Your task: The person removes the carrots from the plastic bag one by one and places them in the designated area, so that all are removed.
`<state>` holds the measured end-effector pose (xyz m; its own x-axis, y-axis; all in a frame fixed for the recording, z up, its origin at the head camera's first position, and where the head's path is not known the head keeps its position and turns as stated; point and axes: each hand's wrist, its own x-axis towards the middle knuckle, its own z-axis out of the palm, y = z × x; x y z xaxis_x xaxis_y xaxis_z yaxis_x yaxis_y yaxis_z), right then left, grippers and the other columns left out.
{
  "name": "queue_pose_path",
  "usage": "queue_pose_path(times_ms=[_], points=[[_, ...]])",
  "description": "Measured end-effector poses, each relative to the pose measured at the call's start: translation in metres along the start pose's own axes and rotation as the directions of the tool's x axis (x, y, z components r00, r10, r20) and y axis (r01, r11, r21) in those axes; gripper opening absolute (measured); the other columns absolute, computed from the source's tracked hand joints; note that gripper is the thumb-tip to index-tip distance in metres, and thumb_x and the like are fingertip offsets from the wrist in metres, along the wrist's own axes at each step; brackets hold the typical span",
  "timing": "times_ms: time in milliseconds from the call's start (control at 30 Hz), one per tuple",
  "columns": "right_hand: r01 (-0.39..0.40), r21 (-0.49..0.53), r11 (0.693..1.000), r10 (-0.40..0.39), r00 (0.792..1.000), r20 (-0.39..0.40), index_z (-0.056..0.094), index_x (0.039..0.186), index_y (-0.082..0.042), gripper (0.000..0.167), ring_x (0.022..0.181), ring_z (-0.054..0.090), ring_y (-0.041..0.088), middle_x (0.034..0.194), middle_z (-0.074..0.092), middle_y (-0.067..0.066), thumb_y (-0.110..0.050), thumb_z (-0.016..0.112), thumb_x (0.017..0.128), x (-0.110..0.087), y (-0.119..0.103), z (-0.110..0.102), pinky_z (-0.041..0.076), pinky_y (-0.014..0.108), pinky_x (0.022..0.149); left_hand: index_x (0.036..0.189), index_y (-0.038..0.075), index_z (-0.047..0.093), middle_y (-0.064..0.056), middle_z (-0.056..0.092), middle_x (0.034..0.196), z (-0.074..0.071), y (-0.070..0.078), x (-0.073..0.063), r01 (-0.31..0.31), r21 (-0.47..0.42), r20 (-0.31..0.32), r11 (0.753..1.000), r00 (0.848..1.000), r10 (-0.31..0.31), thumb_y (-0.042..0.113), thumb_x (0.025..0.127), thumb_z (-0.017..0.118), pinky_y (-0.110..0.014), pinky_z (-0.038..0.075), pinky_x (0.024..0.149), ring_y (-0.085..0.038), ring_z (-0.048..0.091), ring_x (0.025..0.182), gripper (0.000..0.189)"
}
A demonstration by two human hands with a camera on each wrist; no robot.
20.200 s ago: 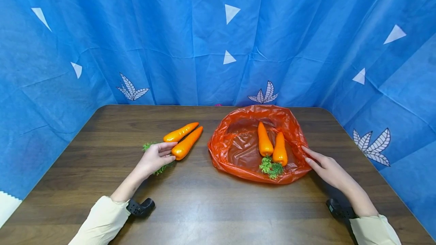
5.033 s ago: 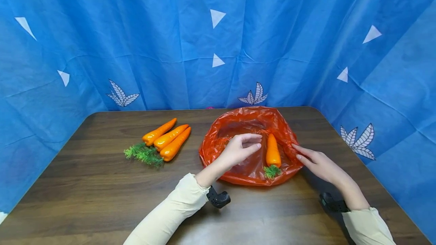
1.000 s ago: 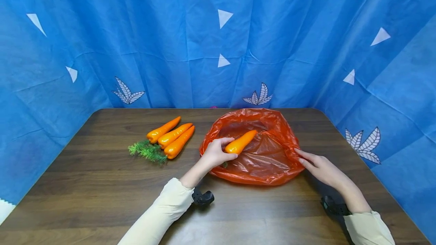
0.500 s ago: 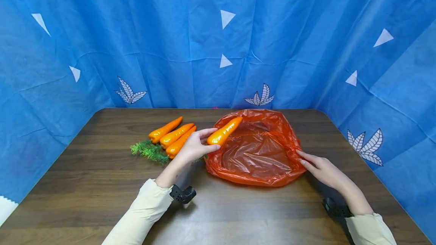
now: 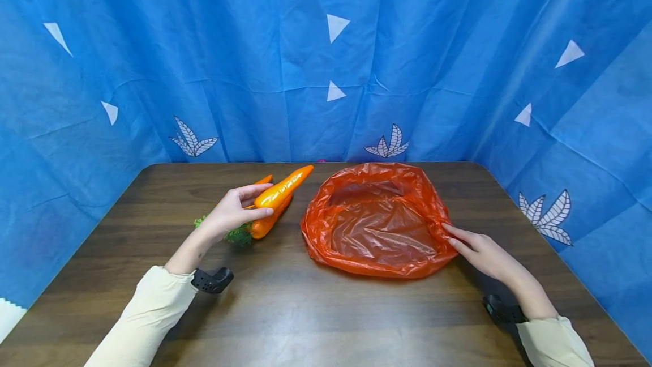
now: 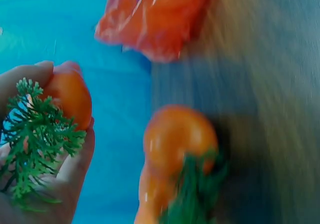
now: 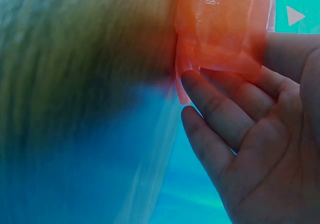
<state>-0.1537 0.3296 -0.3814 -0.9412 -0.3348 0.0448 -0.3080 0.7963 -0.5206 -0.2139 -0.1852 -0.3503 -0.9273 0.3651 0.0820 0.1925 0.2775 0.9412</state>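
In the head view my left hand [image 5: 235,211] holds an orange carrot [image 5: 285,187] by its thick end, thumb on one side and fingers on the other. The carrot's tip points up and right. Its feathery green top [image 6: 42,136] hangs by the palm in the left wrist view. Beneath it, other carrots [image 5: 265,226] lie on the table, partly hidden by the hand. To the right stands a red plastic bag [image 5: 382,237], mouth wide, with no carrot visible inside. My right hand [image 5: 486,254] holds the bag's right rim between thumb and fingers.
The brown wooden table [image 5: 316,321] stretches around the bag and carrots. A blue patterned curtain [image 5: 229,72] hangs behind and along both sides. Green tops [image 5: 239,235] of the lying carrots show near the left wrist.
The last carrot in the bag was gripped by my left hand, lifted out and carried left over the three lying carrots. My right hand has stayed at the bag's rim.
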Motion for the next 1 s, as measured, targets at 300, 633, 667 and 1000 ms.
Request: queue_pose_path(times_ms=[300, 633, 667, 1000], points=[[0.005, -0.005, 1.000, -0.005, 1.000, -0.004, 0.043, 0.136, 0.004, 0.048, 0.114, 0.048, 0.043, 0.127, 0.050, 0.028, -0.025, 0.049, 0.098, 0.001, -0.002, -0.001, 0.040, 0.056, 0.089, 0.140, -0.003, 0.038, -0.025, 0.043, 0.135, -0.053, -0.010, -0.005, 0.074, 0.001, -0.075, 0.997, 0.994, -0.074, 0.016, 0.088, 0.067, -0.029, 0.046, 0.087, -0.035, 0.044, 0.121, 0.062], [0.007, -0.005, 1.000, -0.007, 1.000, -0.013, 0.044, 0.137, 0.004, 0.048, 0.114, 0.049, 0.043, 0.127, 0.051, 0.026, -0.024, 0.050, 0.098, -0.001, -0.003, -0.002, 0.041, 0.056, 0.089, 0.140, -0.004, 0.037, -0.026, 0.044, 0.131, -0.097, -0.042, -0.001, 0.115, 0.059, -0.139, 0.992, 0.985, -0.106, 0.024, 0.089, 0.066, -0.021, 0.047, 0.083, 0.000, 0.054, 0.097, 0.064], [0.007, -0.006, 1.000, -0.007, 1.000, -0.015, 0.044, 0.137, 0.004, 0.048, 0.114, 0.049, 0.042, 0.127, 0.051, 0.026, -0.024, 0.050, 0.098, -0.001, -0.002, -0.002, 0.041, 0.055, 0.089, 0.140, -0.004, 0.037, -0.025, 0.044, 0.131, -0.099, -0.047, 0.000, 0.128, 0.055, -0.140, 0.990, 0.983, -0.119, 0.025, 0.089, 0.066, -0.023, 0.046, 0.084, -0.001, 0.054, 0.097, 0.065], [-0.003, 0.002, 1.000, 0.003, 1.000, -0.013, 0.043, 0.137, 0.003, 0.049, 0.114, 0.049, 0.042, 0.128, 0.051, 0.025, -0.025, 0.050, 0.098, -0.001, -0.001, -0.001, 0.040, 0.055, 0.089, 0.140, -0.005, 0.036, -0.024, 0.044, 0.133, -0.106, -0.078, -0.001, 0.203, 0.057, -0.163, 0.978, 0.968, -0.192, 0.030, 0.089, 0.065, -0.037, 0.039, 0.096, -0.005, 0.052, 0.097, 0.069]])
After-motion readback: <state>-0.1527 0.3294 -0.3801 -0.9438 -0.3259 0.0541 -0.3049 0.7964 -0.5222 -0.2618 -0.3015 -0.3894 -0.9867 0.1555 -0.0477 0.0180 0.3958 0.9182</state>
